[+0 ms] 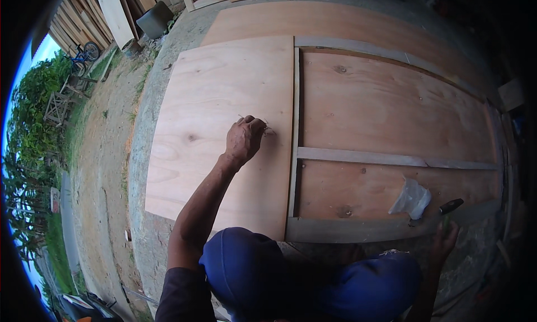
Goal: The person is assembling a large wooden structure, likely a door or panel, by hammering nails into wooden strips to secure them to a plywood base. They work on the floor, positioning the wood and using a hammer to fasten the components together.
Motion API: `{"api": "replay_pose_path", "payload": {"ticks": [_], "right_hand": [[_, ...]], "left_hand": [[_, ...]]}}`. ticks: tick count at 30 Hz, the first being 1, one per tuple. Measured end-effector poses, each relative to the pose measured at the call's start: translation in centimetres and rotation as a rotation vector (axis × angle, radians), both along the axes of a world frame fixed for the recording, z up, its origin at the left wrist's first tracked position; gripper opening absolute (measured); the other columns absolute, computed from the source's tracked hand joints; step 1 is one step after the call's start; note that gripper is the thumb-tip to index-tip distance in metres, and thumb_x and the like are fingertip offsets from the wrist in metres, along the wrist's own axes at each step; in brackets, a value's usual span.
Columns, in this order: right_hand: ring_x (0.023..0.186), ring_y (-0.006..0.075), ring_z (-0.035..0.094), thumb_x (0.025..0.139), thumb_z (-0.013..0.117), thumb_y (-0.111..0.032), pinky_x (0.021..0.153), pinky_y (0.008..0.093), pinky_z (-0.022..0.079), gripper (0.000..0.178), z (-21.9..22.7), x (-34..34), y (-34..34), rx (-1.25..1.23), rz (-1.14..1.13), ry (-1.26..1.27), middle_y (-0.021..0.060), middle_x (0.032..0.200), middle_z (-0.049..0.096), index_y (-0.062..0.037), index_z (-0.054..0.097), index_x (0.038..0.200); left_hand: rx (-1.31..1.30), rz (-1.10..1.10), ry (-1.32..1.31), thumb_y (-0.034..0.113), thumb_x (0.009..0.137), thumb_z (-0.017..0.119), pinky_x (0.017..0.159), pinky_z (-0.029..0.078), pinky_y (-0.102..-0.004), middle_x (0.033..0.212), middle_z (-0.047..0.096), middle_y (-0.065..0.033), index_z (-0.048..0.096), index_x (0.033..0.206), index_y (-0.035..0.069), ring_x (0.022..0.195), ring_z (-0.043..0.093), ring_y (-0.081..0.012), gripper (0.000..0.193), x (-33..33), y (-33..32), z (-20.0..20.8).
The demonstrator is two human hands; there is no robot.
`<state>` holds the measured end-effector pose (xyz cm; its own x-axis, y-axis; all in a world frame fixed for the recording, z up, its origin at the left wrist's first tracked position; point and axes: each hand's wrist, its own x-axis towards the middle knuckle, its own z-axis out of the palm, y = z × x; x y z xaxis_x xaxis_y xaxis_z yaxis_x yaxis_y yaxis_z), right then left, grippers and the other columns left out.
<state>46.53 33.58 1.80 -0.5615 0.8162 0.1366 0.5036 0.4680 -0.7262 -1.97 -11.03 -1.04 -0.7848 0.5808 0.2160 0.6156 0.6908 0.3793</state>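
My left hand (245, 140) is closed just over the pale plywood sheet (215, 87), with several thin nails (265, 122) poking out between its fingers. Low on the right, my right hand (444, 238) grips a hammer (451, 206) by its green handle, the dark head pointing up and away from me. That hammer head is over the near rail of a wooden frame (347, 229). On the panel inside the frame rests a crumpled clear plastic bag (411, 198); its contents cannot be made out. The plywood sheet covers the left part of the frame.
Beyond the frame lies another large plywood sheet (335, 20) on the concrete floor. A crossbar (363, 156) divides the frame's open part. My knees in blue trousers (240, 266) are close to the near rail. Boards (81, 17), a grey container (155, 20) and a bicycle (86, 52) stand at the far left.
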Motion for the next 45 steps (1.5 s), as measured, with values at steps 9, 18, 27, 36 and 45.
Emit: {"api": "replay_pose_path", "payload": {"ticks": [9,18,27,36,45], "right_hand": [[0.084,0.0089,0.049,0.098,0.057,-0.011,0.073,0.0247,0.041,0.022,0.4,-8.1,-7.0,-0.293,0.199,0.242,0.0024,0.097,0.051,-0.0017,0.048,0.115],[0.072,0.0049,0.046,0.096,0.057,-0.011,0.063,0.0222,0.038,0.018,-0.5,-13.7,-10.0,-0.345,0.372,0.420,0.0007,0.087,0.051,-0.0031,0.050,0.112],[0.060,0.0263,0.062,0.094,0.064,-0.016,0.057,0.0392,0.048,0.030,0.8,-23.1,-15.0,-0.345,0.882,-0.072,0.0146,0.074,0.059,-0.0034,0.045,0.113],[0.088,0.0487,0.065,0.086,0.066,-0.022,0.077,0.0560,0.051,0.049,-3.2,-25.4,-28.6,-0.251,1.607,-0.351,0.0269,0.088,0.066,-0.0096,0.038,0.126],[0.087,0.0495,0.065,0.086,0.068,-0.022,0.077,0.0574,0.051,0.051,-4.0,-24.6,-30.7,-0.090,1.667,-0.493,0.0265,0.087,0.066,-0.0105,0.036,0.125]], "left_hand": [[-0.169,-0.017,-0.033,0.017,0.089,0.060,0.079,0.051,-0.0435,0.092,0.064,-0.0131,0.064,0.091,0.006,0.092,0.063,-0.0323,0.011,0.6,0.0,-1.0],[-0.182,-0.016,0.034,0.010,0.090,0.053,0.077,0.047,-0.0470,0.093,0.057,-0.0195,0.053,0.094,0.001,0.091,0.058,-0.0378,0.010,0.8,0.7,-0.8],[0.347,0.424,-0.414,0.007,0.094,0.056,0.069,0.053,-0.0320,0.084,0.068,-0.0107,0.063,0.108,0.000,0.077,0.066,-0.0162,0.017,9.1,-2.0,6.2],[0.830,0.877,-0.514,0.014,0.093,0.068,0.074,0.053,-0.0279,0.097,0.070,-0.0084,0.068,0.110,-0.002,0.084,0.067,-0.0144,0.024,22.3,-12.0,6.7],[0.639,0.850,-0.453,0.007,0.092,0.066,0.078,0.053,-0.0297,0.093,0.072,-0.0092,0.072,0.105,0.003,0.086,0.067,-0.0151,0.015,30.6,-9.6,-0.8]]}}
